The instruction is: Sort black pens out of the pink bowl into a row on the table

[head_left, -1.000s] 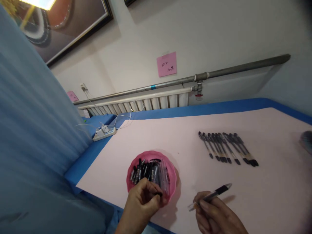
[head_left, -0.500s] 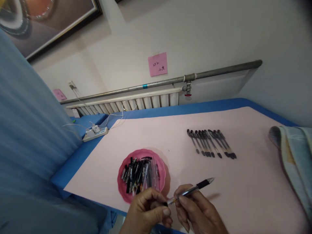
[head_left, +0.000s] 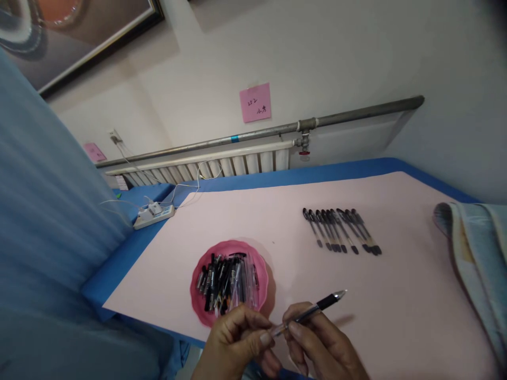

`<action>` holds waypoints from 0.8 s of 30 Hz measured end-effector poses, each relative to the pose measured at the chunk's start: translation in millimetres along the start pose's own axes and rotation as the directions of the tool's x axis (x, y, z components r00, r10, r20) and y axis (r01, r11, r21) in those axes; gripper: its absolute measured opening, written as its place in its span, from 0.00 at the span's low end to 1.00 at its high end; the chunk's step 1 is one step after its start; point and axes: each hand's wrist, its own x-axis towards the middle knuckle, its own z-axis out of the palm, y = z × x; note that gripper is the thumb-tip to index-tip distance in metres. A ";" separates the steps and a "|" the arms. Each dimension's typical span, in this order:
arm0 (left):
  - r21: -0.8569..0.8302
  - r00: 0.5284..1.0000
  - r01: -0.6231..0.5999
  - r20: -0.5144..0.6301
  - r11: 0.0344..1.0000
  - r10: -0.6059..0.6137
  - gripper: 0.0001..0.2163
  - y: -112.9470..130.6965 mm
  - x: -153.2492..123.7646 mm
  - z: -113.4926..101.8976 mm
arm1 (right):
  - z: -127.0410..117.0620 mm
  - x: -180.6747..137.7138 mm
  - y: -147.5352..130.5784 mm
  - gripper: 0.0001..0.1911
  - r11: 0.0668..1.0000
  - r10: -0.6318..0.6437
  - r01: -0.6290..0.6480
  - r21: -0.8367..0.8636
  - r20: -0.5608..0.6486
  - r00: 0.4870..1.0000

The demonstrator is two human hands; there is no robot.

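- Our right hand (head_left: 325,348) pinches the pen (head_left: 312,312), its tip slanting up to the right above the table (head_left: 396,316).
- Our left hand (head_left: 237,343) closes its fingertips on the pen's rear end — just beside the pink bowl (head_left: 198,285) of pen parts.
- A row of pens (head_left: 343,232) lies well apart.

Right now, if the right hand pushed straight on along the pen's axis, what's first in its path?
Probably nothing close: the right hand aims its pen up-right over bare pink sheet, passing below the row of pens. The folded cloth comes next; depth unclear.
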 end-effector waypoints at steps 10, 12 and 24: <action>-0.179 0.999 -0.026 0.038 0.983 0.034 0.13 -25.3 12.2 -5.5 | 7.8 -2.6 0.5 0.16 0.993 -0.010 0.014 0.119 -0.032 0.999; -0.228 1.000 0.009 0.019 0.974 -0.004 0.12 -23.0 10.5 -3.6 | 7.4 -2.2 2.0 0.16 0.991 -0.004 0.008 0.136 -0.036 0.999; -0.300 0.997 0.080 0.006 0.951 -0.082 0.10 -12.2 4.5 4.0 | 5.1 -1.8 1.2 0.14 0.984 0.015 -0.002 0.177 -0.074 0.997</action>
